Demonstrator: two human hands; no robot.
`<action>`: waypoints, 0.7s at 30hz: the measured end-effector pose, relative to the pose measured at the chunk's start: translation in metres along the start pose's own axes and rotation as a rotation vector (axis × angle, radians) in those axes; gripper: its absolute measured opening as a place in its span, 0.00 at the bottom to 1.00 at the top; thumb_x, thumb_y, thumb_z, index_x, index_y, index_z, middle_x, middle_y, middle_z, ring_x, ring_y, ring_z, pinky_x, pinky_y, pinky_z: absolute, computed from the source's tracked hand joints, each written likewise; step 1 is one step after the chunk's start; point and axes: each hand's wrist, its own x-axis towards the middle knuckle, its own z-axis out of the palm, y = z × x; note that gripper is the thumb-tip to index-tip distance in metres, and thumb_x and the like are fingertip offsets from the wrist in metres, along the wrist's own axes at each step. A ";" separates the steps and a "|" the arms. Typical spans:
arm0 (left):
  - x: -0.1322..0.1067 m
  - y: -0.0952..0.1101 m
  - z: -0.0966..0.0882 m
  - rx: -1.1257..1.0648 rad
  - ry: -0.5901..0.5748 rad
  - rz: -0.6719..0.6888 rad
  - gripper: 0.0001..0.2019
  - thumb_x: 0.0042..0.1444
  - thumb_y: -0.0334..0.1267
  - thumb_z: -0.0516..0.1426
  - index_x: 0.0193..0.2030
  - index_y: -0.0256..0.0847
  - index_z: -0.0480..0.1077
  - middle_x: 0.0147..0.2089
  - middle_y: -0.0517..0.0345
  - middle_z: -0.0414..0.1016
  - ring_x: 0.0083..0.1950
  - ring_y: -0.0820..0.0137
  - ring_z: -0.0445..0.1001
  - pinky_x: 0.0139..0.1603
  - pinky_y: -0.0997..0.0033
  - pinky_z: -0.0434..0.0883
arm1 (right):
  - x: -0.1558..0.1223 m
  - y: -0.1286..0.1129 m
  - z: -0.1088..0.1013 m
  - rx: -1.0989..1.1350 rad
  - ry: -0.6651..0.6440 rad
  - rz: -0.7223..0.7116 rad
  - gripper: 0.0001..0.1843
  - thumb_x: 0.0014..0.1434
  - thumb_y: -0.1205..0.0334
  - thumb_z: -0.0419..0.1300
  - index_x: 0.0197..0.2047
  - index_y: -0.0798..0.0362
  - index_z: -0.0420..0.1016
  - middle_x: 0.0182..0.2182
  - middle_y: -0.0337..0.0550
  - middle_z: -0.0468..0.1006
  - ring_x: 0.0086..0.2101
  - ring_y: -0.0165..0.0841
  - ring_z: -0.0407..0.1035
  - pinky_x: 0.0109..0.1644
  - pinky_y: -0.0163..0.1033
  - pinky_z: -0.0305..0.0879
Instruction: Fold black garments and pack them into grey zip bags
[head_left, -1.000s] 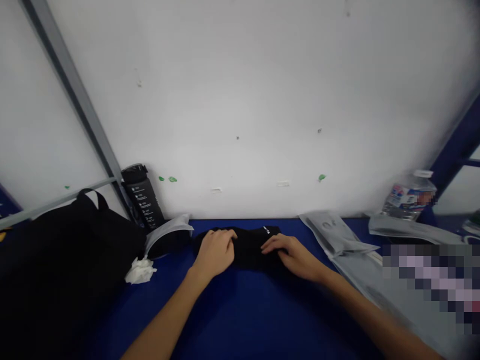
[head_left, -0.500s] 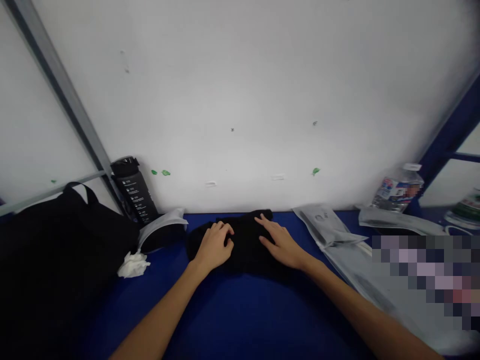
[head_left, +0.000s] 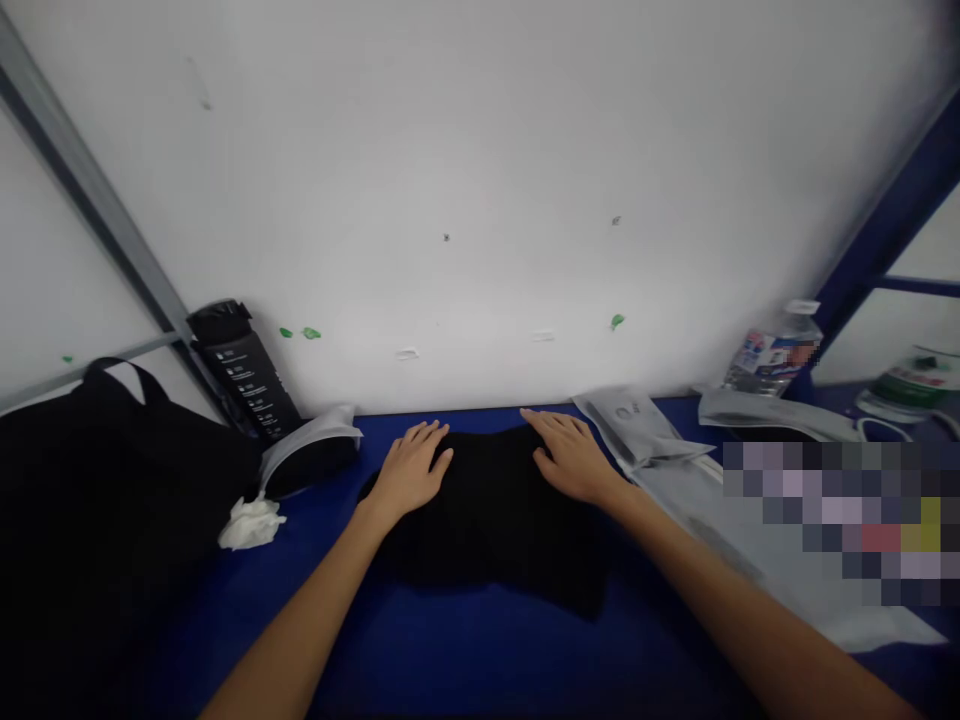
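Observation:
A piece of black cloth (head_left: 495, 520), whose kind of garment I cannot make out, lies spread on the blue surface (head_left: 442, 650) in front of me. On its far left corner rests my left hand (head_left: 412, 468), flat, with thumb apart from the fingers. My right hand (head_left: 571, 455) lies at the far right corner, fingers stretched out and thumb on the fabric. Neither hand grips the cloth; both touch it from above. The near edge of the cloth hangs unevenly toward me, lower on the right.
To the left are a black bag (head_left: 112, 500), a dark bottle (head_left: 247, 370), a zip pouch (head_left: 311, 455) and crumpled tissue (head_left: 251, 523). Frosted plastic bags (head_left: 720, 520) lie on the right, with a clear bottle (head_left: 776, 350) behind. A white wall (head_left: 465, 150) closes off the back.
The bunched black cloth is now spread wider and reaches closer to me. My left hand has gone from curled fingers to flat, and both hands lie nearer its far edge. The view has shifted slightly.

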 end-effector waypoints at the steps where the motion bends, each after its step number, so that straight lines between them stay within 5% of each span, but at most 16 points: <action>1: 0.002 -0.003 0.003 0.024 -0.091 -0.034 0.28 0.74 0.50 0.45 0.77 0.45 0.59 0.81 0.48 0.56 0.83 0.50 0.50 0.78 0.39 0.53 | 0.000 0.002 0.005 0.001 -0.056 0.003 0.37 0.65 0.66 0.49 0.77 0.53 0.61 0.71 0.50 0.69 0.70 0.47 0.60 0.75 0.59 0.49; 3: 0.004 -0.009 0.010 0.053 -0.203 -0.079 0.33 0.75 0.54 0.41 0.80 0.42 0.52 0.84 0.46 0.45 0.84 0.50 0.40 0.80 0.37 0.45 | 0.000 0.006 0.014 0.003 -0.156 0.040 0.36 0.67 0.64 0.47 0.78 0.51 0.59 0.74 0.47 0.64 0.73 0.47 0.56 0.78 0.62 0.42; 5: 0.006 -0.012 0.015 0.063 -0.185 -0.070 0.35 0.75 0.56 0.39 0.81 0.39 0.50 0.84 0.45 0.41 0.85 0.50 0.36 0.80 0.35 0.39 | 0.000 0.008 0.019 0.015 -0.204 0.085 0.35 0.69 0.62 0.46 0.78 0.50 0.58 0.76 0.46 0.60 0.75 0.48 0.51 0.78 0.65 0.39; 8: 0.009 -0.014 0.019 0.015 -0.059 -0.006 0.29 0.76 0.51 0.41 0.76 0.40 0.60 0.81 0.44 0.55 0.84 0.51 0.45 0.80 0.36 0.41 | 0.003 0.008 0.021 0.047 -0.180 0.080 0.38 0.67 0.61 0.49 0.78 0.53 0.55 0.76 0.51 0.60 0.75 0.50 0.50 0.78 0.68 0.37; 11: 0.013 -0.014 0.019 -0.107 0.082 0.041 0.18 0.72 0.40 0.52 0.64 0.42 0.71 0.67 0.45 0.75 0.74 0.52 0.64 0.75 0.41 0.58 | 0.007 0.006 0.015 0.058 -0.067 0.045 0.39 0.60 0.64 0.54 0.74 0.57 0.61 0.66 0.58 0.72 0.67 0.51 0.62 0.76 0.65 0.42; 16: 0.015 -0.011 0.003 -0.322 0.271 0.069 0.18 0.57 0.25 0.61 0.53 0.45 0.78 0.47 0.53 0.82 0.55 0.57 0.74 0.62 0.48 0.69 | 0.010 0.003 -0.006 0.133 0.134 0.000 0.24 0.49 0.71 0.58 0.51 0.51 0.76 0.40 0.45 0.77 0.46 0.45 0.71 0.57 0.52 0.59; 18: 0.011 -0.011 -0.008 -0.348 0.255 0.146 0.15 0.55 0.23 0.59 0.43 0.45 0.80 0.43 0.54 0.81 0.53 0.58 0.73 0.60 0.51 0.69 | 0.008 0.005 -0.015 0.187 0.108 -0.043 0.20 0.47 0.74 0.57 0.43 0.50 0.76 0.33 0.40 0.73 0.39 0.39 0.70 0.51 0.46 0.57; 21: 0.001 -0.012 -0.023 -0.260 0.063 0.303 0.21 0.50 0.18 0.53 0.36 0.46 0.81 0.43 0.57 0.81 0.51 0.59 0.72 0.60 0.53 0.68 | 0.000 0.008 -0.023 0.195 -0.074 -0.143 0.23 0.40 0.79 0.55 0.38 0.50 0.75 0.32 0.37 0.72 0.37 0.36 0.69 0.46 0.43 0.53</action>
